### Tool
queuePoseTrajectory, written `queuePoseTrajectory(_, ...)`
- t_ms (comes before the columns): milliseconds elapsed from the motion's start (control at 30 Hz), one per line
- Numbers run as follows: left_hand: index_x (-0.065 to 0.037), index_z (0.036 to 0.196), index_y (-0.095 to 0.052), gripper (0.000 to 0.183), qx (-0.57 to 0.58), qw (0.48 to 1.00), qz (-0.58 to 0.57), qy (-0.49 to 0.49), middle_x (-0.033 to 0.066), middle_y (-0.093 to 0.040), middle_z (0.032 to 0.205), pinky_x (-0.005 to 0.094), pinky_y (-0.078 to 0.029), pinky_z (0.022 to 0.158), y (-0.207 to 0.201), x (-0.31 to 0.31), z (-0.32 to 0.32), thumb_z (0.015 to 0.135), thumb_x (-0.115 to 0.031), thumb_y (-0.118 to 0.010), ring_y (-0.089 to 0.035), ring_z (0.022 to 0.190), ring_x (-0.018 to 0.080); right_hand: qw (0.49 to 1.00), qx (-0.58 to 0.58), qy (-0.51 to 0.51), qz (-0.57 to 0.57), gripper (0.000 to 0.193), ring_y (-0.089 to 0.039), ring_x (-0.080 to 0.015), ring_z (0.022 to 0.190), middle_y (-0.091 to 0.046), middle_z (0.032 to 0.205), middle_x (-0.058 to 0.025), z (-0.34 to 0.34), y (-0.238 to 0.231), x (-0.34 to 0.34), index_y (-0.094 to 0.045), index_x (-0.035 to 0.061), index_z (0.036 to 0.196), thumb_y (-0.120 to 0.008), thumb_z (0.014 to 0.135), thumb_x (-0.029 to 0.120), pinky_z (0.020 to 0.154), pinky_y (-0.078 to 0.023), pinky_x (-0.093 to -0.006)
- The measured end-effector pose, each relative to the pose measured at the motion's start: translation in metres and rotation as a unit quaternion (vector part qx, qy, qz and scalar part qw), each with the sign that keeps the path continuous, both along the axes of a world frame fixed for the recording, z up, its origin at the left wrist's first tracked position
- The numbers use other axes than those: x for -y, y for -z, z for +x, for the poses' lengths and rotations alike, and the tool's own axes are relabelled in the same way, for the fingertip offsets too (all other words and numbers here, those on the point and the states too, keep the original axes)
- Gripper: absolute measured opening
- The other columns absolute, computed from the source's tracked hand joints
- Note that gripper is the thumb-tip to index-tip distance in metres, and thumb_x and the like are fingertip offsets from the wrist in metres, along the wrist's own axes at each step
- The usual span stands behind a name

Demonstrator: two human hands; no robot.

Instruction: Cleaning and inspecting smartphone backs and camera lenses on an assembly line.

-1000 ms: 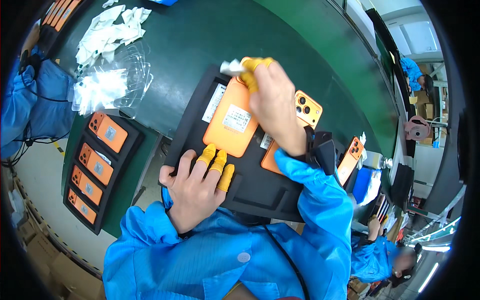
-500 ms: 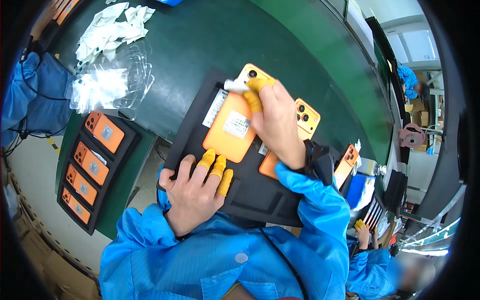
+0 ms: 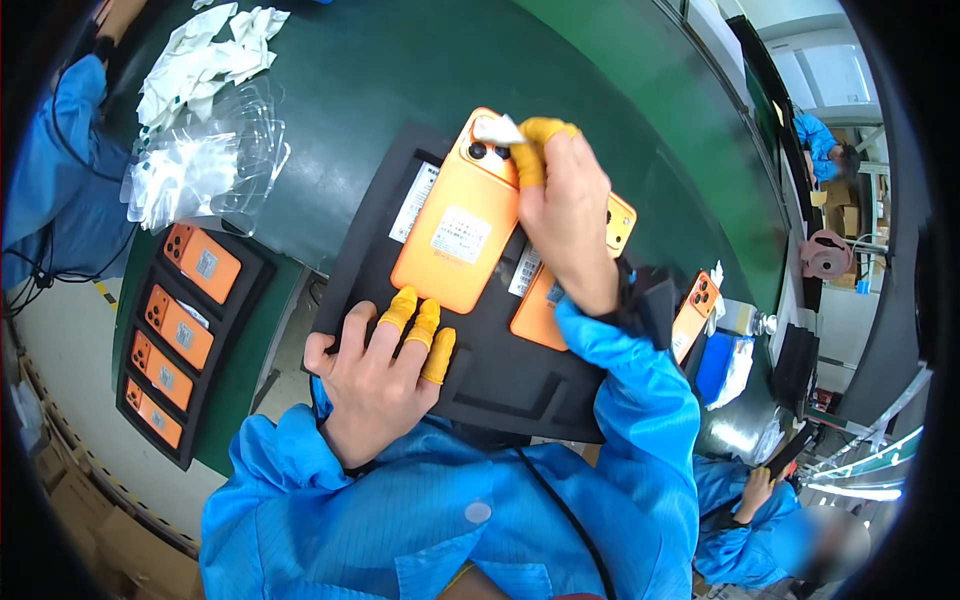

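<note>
An orange smartphone [image 3: 445, 270] lies back side up on a black foam tray [image 3: 480, 385], a white label on its back. My right hand [image 3: 568, 195], in yellow finger cots, pinches a small white wipe [image 3: 497, 130] against the phone's camera area. My left hand [image 3: 385, 375] lies palm down with fingers spread, also in yellow finger cots; its fingertips touch the phone's lower edge. A second orange phone [image 3: 540, 320] sits in the tray to the right, partly hidden under my right hand and wrist. White label strips [image 3: 414, 202] show beside the phones.
To the left, another black tray [image 3: 235, 295] holds several orange phones. Clear plastic films [image 3: 200, 180] and crumpled white wipes [image 3: 205, 65] lie at the far left. One more orange phone [image 3: 697, 312] and a blue packet [image 3: 715, 368] are at the right. Co-workers [image 3: 65, 200] are at both sides.
My right hand has moved the wipe up and slightly right over the camera area. The view has shifted a little; my left hand stays at the phone's lower edge.
</note>
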State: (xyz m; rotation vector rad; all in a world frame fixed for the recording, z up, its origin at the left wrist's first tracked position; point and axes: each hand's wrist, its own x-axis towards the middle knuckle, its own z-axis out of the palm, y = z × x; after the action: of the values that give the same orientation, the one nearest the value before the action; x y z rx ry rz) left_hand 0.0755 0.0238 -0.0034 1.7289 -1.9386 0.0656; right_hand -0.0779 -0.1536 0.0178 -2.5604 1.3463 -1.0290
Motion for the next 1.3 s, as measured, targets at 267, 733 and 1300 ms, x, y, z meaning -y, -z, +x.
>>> queuePoseTrajectory(267, -0.013, 0.073, -0.064, 0.014, 0.010, 1.000, -0.014, 0.002, 0.0025, -0.058, 0.087, 0.0403, -0.020, 0.075, 0.002, 0.001, -0.001, 0.071, -0.025, -0.072, -0.055, 0.095, 0.0217, 0.999, -0.013, -0.029, 0.002, 0.028, -0.055, -0.0368, 0.078, -0.052, 0.080, -0.0176, 0.004, -0.004, 0.013, -0.054, -0.0009, 0.092, -0.057, 0.066, -0.010, 0.065, -0.047, -0.0450)
queuePoseTrajectory(733, -0.013, 0.073, -0.065, 0.014, -0.006, 1.000, -0.014, 0.001, 0.0024, -0.058, 0.086, 0.0399, -0.020, 0.075, 0.000, 0.003, -0.004, 0.070, -0.024, -0.073, -0.055, 0.094, 0.0215, 0.998, -0.033, -0.034, 0.048, 0.013, -0.059, -0.0343, 0.072, -0.059, 0.081, -0.0169, -0.009, -0.003, -0.004, -0.060, -0.0001, 0.093, -0.064, 0.082, 0.005, 0.062, -0.048, -0.0390)
queuePoseTrajectory(1300, -0.011, 0.071, -0.065, 0.014, -0.003, 1.000, 0.002, 0.003, 0.0036, -0.058, 0.083, 0.0412, -0.020, 0.074, -0.001, 0.003, -0.003, 0.070, -0.023, -0.072, -0.055, 0.093, 0.0229, 0.996, -0.058, -0.050, 0.055, 0.012, -0.059, -0.0376, 0.078, -0.060, 0.086, -0.0179, -0.006, -0.007, 0.000, -0.058, -0.0009, 0.094, -0.061, 0.083, 0.002, 0.065, -0.049, -0.0401)
